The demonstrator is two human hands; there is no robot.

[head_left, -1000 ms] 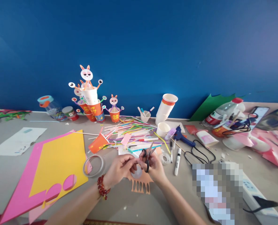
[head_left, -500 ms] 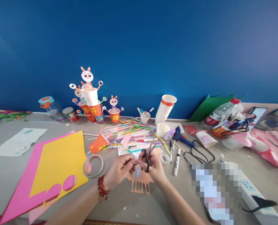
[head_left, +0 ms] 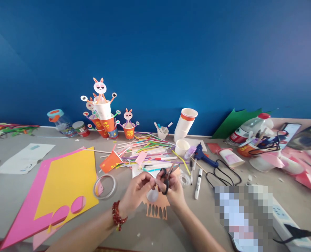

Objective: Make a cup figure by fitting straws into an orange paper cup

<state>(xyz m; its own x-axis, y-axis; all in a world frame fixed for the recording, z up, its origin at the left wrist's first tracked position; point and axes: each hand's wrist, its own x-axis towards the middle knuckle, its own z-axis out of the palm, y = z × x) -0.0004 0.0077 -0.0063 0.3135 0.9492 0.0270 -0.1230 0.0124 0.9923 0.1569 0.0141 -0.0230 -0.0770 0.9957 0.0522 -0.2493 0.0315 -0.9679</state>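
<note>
My right hand [head_left: 174, 189] grips black-handled scissors [head_left: 166, 176], blades pointing up and away. My left hand [head_left: 137, 189], with a red bead bracelet at the wrist, pinches a small pale paper disc [head_left: 152, 195] held between both hands, fingertips touching the right hand's. Under the hands lies an orange paper cut-out [head_left: 157, 209] with leaf-shaped holes. A clear tape ring [head_left: 104, 186] lies left of my left hand, on the edge of the yellow sheet [head_left: 63, 182].
Coloured straws [head_left: 147, 148] are piled behind the hands, with an orange cup [head_left: 110, 161], bunny cup figures [head_left: 103, 112], stacked paper cups [head_left: 185, 122], a blue glue gun [head_left: 204, 155], a marker [head_left: 198, 178] and a tape roll [head_left: 184, 179]. A power strip [head_left: 284, 220] lies at right.
The hands stay together on the disc and scissors with hardly any motion; the view has tilted slightly, shifting everything a little down and right.
</note>
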